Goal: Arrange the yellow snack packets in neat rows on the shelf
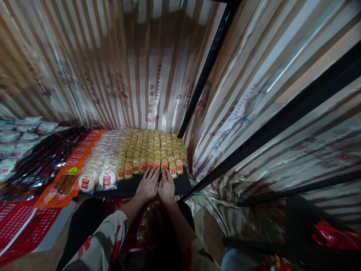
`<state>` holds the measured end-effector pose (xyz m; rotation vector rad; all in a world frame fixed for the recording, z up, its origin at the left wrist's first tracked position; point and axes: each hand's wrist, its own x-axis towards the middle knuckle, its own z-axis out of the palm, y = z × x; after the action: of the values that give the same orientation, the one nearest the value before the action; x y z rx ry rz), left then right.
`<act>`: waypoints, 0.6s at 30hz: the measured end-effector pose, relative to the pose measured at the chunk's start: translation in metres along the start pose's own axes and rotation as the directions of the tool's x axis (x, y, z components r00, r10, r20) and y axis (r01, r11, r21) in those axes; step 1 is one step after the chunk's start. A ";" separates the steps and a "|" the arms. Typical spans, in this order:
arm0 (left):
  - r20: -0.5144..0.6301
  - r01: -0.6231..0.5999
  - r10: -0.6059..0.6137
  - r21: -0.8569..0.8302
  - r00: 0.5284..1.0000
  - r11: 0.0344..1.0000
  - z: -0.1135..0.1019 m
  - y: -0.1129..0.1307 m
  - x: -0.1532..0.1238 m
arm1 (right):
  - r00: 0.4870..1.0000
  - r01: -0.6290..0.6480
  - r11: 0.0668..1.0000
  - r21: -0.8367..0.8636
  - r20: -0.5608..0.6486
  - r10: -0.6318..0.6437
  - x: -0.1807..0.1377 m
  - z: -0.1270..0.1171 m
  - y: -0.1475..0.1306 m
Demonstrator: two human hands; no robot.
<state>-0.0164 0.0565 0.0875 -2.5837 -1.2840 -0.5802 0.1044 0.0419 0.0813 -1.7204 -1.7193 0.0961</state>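
Rows of small yellow wrapped snack packs with red labels cover the right part of a black shelf. My left hand lies palm down at their front row, fingers stretched forward with the tips touching the packs. Close beside it, my right hand reaches the same row, its fingers extended against the front packs. No pack is lifted in either hand. Left of the yellow packs are clear-wrapped round white crackers with red labels, stacked in rows.
An orange snack bag and dark shiny packets lie further left, with pale packs beyond. Striped plastic sheeting hangs behind. Black metal posts rise at the right. A red basket sits below my arms.
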 end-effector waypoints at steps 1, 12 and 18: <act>0.001 -0.003 0.003 0.002 1.000 1.000 0.000 0.000 0.000 | 1.000 -0.001 1.000 -0.002 0.000 0.001 0.002 0.002 -0.001; 0.008 -0.006 0.006 -0.029 1.000 1.000 0.000 -0.001 0.000 | 0.998 0.062 0.995 0.072 0.022 -0.063 0.004 0.002 0.008; -0.021 -0.041 0.040 -0.043 0.999 0.998 -0.001 0.002 0.001 | 0.999 -0.035 0.986 0.162 -0.001 0.035 0.005 0.001 0.004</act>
<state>-0.0145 0.0557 0.0888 -2.6254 -1.2226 -0.6319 0.1082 0.0471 0.0806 -1.6303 -1.6321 0.2415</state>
